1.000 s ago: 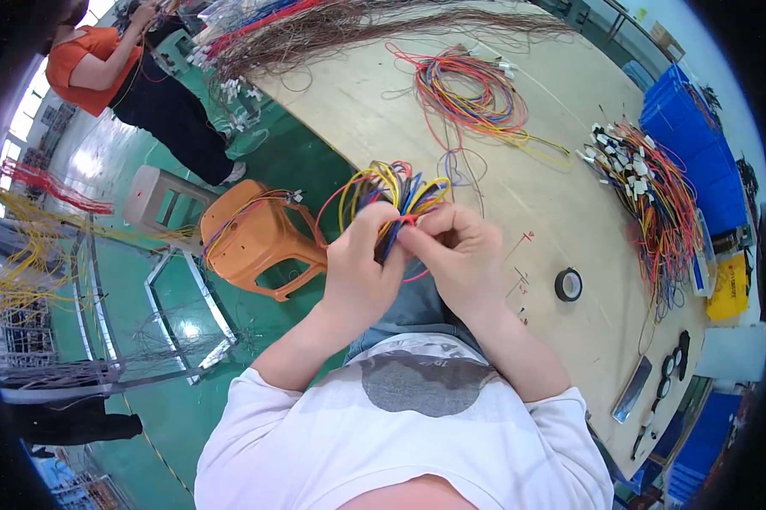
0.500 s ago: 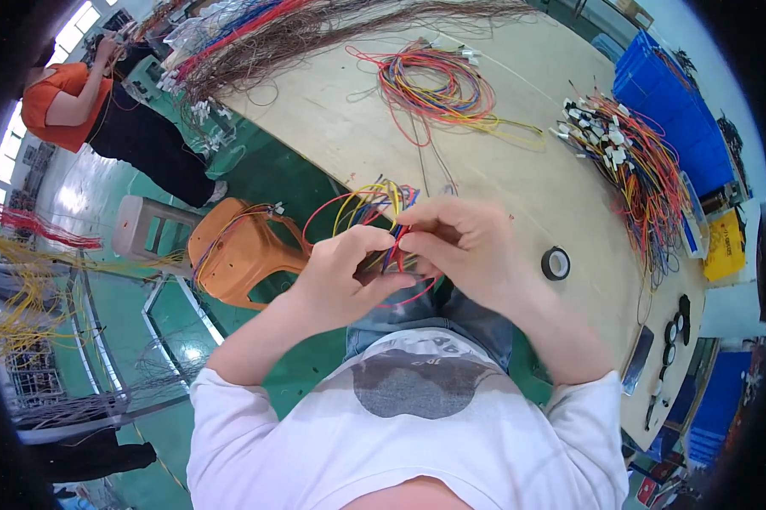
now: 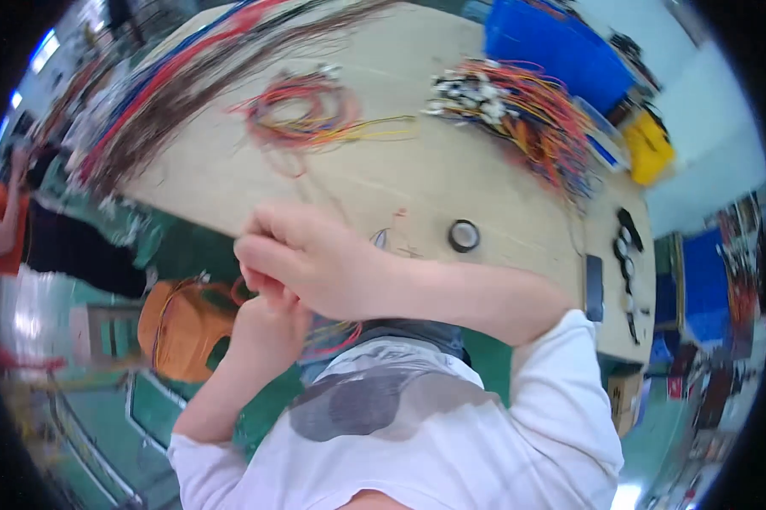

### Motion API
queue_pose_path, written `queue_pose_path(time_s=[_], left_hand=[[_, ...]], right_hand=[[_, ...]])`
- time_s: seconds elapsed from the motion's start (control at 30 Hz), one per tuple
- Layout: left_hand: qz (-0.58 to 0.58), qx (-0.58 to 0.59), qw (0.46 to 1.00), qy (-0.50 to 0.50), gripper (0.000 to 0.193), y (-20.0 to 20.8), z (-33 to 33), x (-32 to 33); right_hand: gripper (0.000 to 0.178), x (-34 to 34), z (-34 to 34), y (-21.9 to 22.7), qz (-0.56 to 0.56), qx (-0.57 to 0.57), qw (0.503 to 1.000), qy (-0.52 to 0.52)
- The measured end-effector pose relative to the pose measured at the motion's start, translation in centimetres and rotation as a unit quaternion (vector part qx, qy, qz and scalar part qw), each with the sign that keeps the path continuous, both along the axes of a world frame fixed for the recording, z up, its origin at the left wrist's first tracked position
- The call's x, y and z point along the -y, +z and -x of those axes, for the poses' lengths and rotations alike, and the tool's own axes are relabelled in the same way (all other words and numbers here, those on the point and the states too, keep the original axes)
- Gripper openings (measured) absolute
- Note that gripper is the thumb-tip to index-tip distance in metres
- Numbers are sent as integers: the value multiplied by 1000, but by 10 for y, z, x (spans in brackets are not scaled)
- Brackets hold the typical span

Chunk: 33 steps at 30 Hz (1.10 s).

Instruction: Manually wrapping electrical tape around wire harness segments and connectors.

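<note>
My left hand point(image 3: 268, 336) is closed around a bundle of coloured wires point(image 3: 339, 337), which comes out beside its wrist in red, yellow and blue. Most of its fingers are hidden behind my right hand point(image 3: 302, 255). That right hand crosses over the left one, fingers curled in, and touches it around the fingertips. Whatever it pinches is hidden and blurred.
A roll of black tape point(image 3: 464, 236) lies on the wooden table point(image 3: 383, 178). Behind it are a coil of wires point(image 3: 302, 110) and a heap of connector-ended wires point(image 3: 519, 119). An orange stool point(image 3: 183, 331) stands left; a person in orange point(image 3: 5, 225) works beyond.
My view has swung to the right. My right hand has moved left across my left hand, covering its fingers, and the wire bundle is now mostly hidden.
</note>
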<state>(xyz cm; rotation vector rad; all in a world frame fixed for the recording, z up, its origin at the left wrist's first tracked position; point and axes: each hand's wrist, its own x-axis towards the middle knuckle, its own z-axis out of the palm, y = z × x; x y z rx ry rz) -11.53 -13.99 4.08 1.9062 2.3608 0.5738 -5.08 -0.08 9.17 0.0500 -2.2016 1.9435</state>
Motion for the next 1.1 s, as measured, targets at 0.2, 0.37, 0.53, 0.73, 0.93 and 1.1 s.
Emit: queue_pose_path(time_s=[0.2, 0.37, 0.53, 0.73, 0.93, 1.1], left_hand=[[-15, 778, 628, 3, 34, 9, -5, -2], [-53, 870, 489, -18, 27, 16, -11, 10], [113, 769, 616, 125, 18, 14, -7, 1], [-138, 639, 730, 202, 18, 65, 78, -133], [-269, 118, 956, 23, 37, 102, 109, -400], [29, 132, 986, -96, 37, 59, 12, -554]], right_hand=[[14, -11, -2, 18, 496, 84, 864, -31], [14, -24, -27, 25, 439, 34, 894, 84], [16, -53, -43, -27, 578, 131, 805, -32], [28, -99, -129, -113, 10, 30, 907, -420], [34, -113, -253, -162, -365, 200, 690, -592], [40, -114, -257, -167, -368, 284, 685, -562]])
